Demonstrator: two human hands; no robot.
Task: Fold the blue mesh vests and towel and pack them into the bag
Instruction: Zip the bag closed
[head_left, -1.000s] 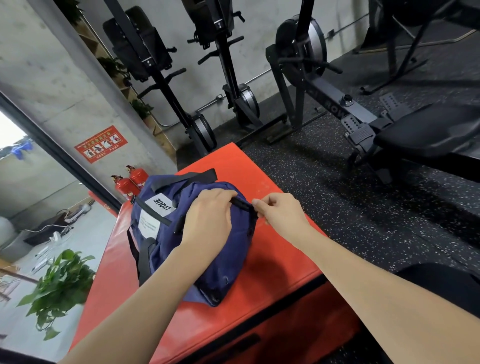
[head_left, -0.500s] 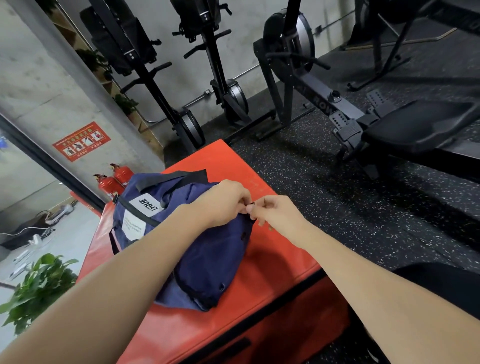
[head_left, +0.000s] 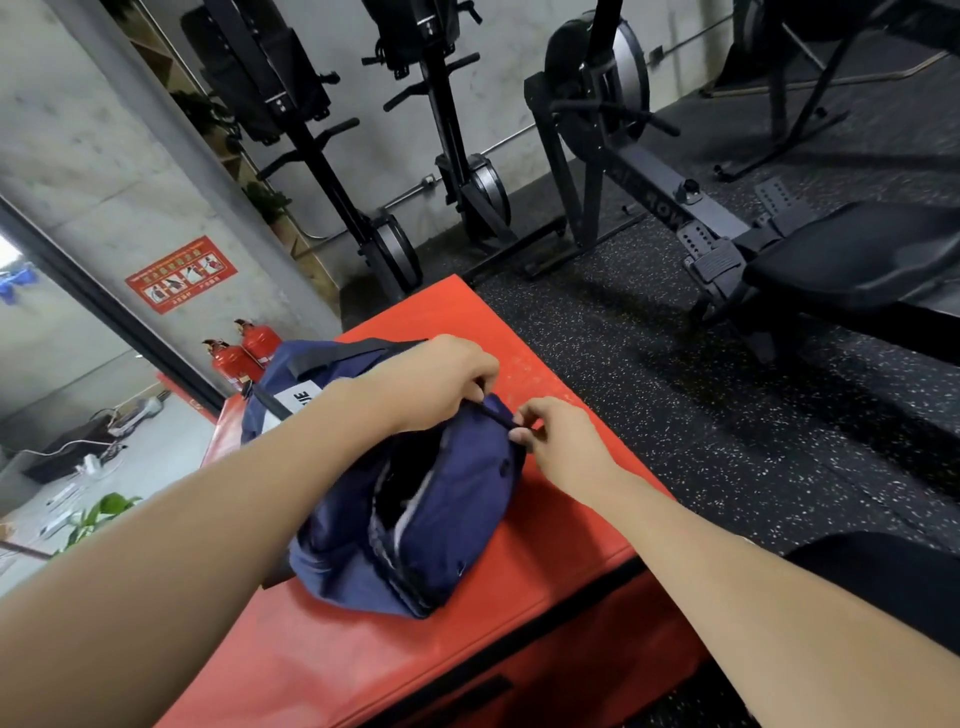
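The bag (head_left: 415, 499) lies at the near edge of the red box (head_left: 545, 519), its mouth partly open with pale fabric seen inside; no vests or towel are seen outside it, so packing is judged nearly done, only closing left; the left hand (head_left: 441, 382) grips the bag's top; the right hand (head_left: 556, 441) pinches what seems the zip pull.

My two bare forearms entering from the lower frame, no sleeves, no watch or rings that I can see; left hand (head_left: 436, 379), right hand (head_left: 558, 441), ungloved
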